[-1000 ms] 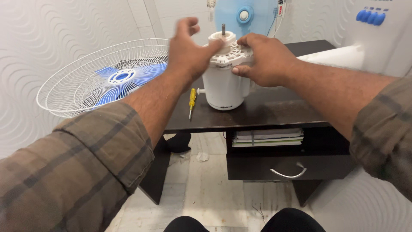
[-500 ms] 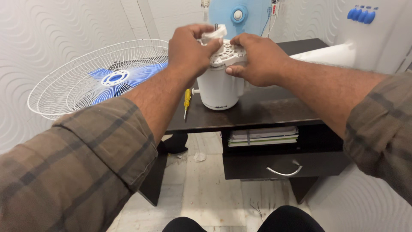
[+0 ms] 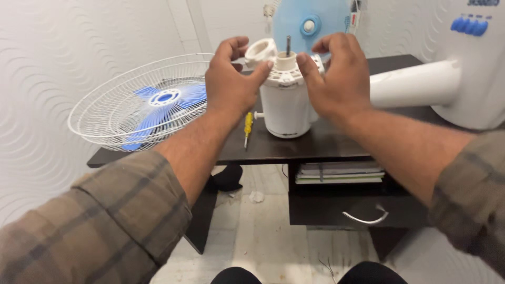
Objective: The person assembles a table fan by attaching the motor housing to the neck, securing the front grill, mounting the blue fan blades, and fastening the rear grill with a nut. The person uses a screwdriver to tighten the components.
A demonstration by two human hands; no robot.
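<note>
The white fan motor (image 3: 286, 102) stands upright on the dark desk (image 3: 336, 142), its metal shaft (image 3: 288, 45) pointing to 12 o'clock. The left hand (image 3: 231, 81) lifts a white ring (image 3: 261, 51) off the top, at 10 o'clock of the shaft; the right hand (image 3: 334, 76) cups the motor with fingers loosely curled. A yellow screwdriver (image 3: 248, 128) lies at 8 o'clock, the wire fan guard (image 3: 142, 105) further left.

motor housing (image 3: 285, 108): glossy white plastic | shaft (image 3: 288, 45): metal | desk (image 3: 336, 142): dark wood
</note>
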